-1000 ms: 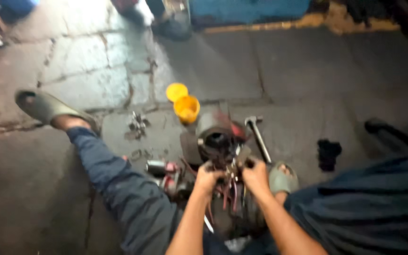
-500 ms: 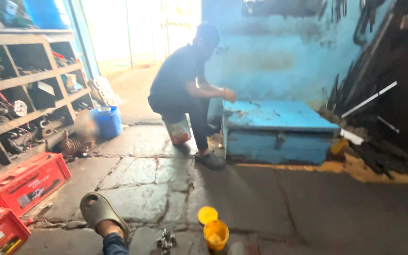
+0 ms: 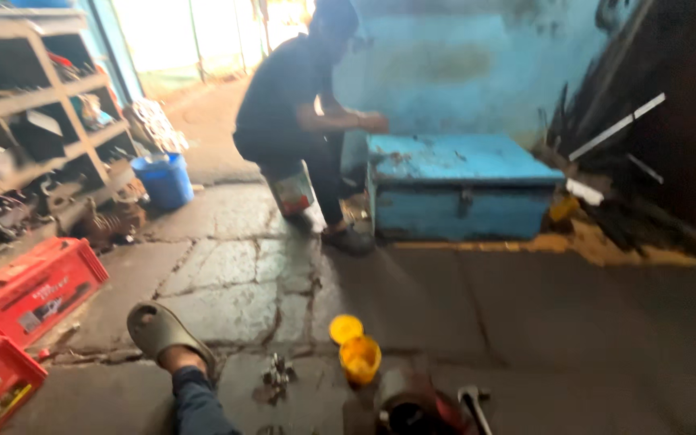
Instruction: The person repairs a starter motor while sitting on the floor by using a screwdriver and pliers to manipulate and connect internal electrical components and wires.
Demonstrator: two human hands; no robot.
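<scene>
Here, nearest first:
Hands: out of the frame, so grip or spread could not be told.
Engine part (image 3: 409, 403): dark round metal housing with a red patch, at the bottom edge – cut off by the frame, resting on the floor.
Wrench (image 3: 474, 405): grey metal, just right of the engine part, lying on the concrete.
Yellow cup (image 3: 360, 358): upright, just left of and above the engine part; yellow lid (image 3: 345, 328) flat on the floor, touching or nearly touching the cup.
Small metal parts (image 3: 279, 374): clustered on the floor left of the cup, blurred.
Own leg (image 3: 195, 403): blue trouser, stretched out left, foot in a grey-green sandal (image 3: 159, 329), sole up toward the camera.
Red crates (image 3: 30, 290): stacked at the left edge, near the sandal.
Floor (image 3: 227, 274): cracked concrete slabs, darker to the right.
Blue bucket (image 3: 165, 180): farther back, beside the shelves (image 3: 26, 105) loaded with dark parts.
Blue metal box (image 3: 457, 185): lid shut, against the blue wall.
Other person (image 3: 300, 105): dark clothes, crouched just left of the box – one hand (image 3: 374, 122) reaching over the lid.
</scene>
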